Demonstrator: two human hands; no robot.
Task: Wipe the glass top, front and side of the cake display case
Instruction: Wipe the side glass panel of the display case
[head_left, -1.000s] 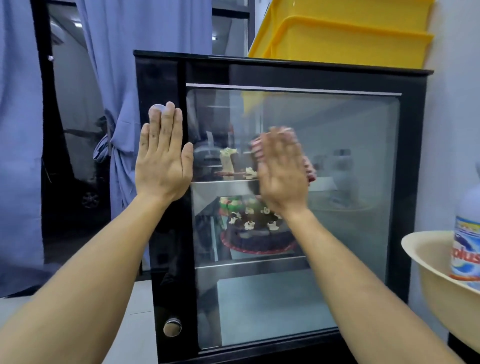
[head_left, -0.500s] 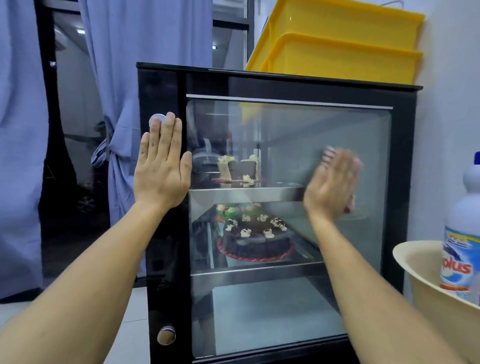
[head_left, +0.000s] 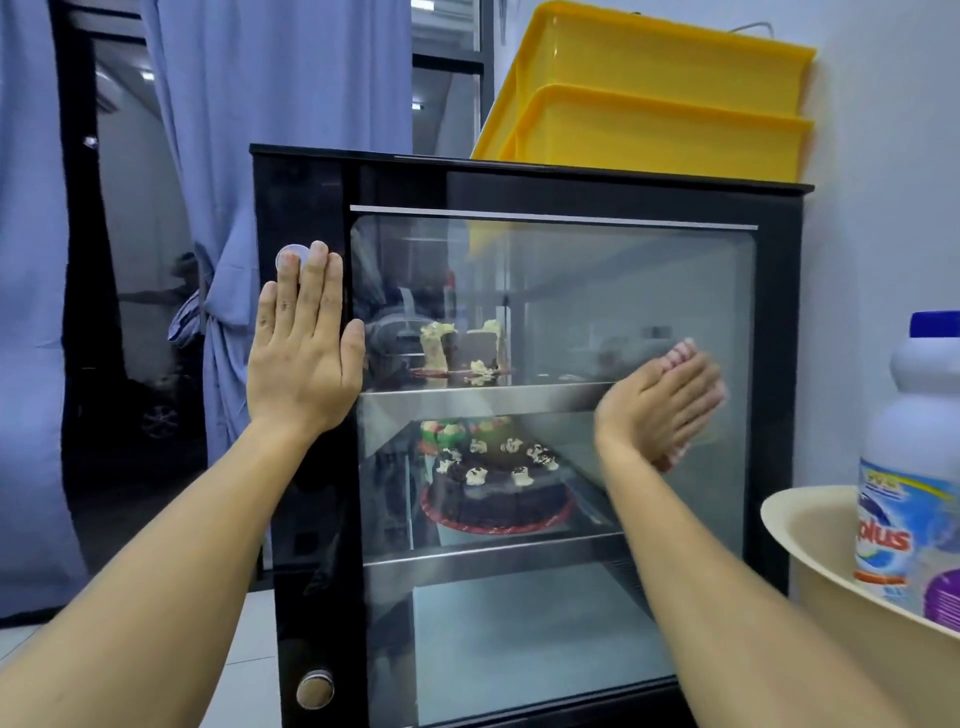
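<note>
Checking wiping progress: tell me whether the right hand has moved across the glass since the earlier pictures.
Yes. The right hand has moved rightward across the front glass, from above the chocolate cake toward the case's right frame.

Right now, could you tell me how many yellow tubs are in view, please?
2: both are stacked behind the display case by the wall, the upper tub nested in the lower tub. More may be hidden behind the case.

A small cake shop or home bakery: a glass display case (head_left: 530, 197) holds a chocolate cake (head_left: 496, 493) and cake slices (head_left: 462, 345), with stacked yellow crates (head_left: 654, 104) and blue curtains (head_left: 291, 104) behind.
</note>
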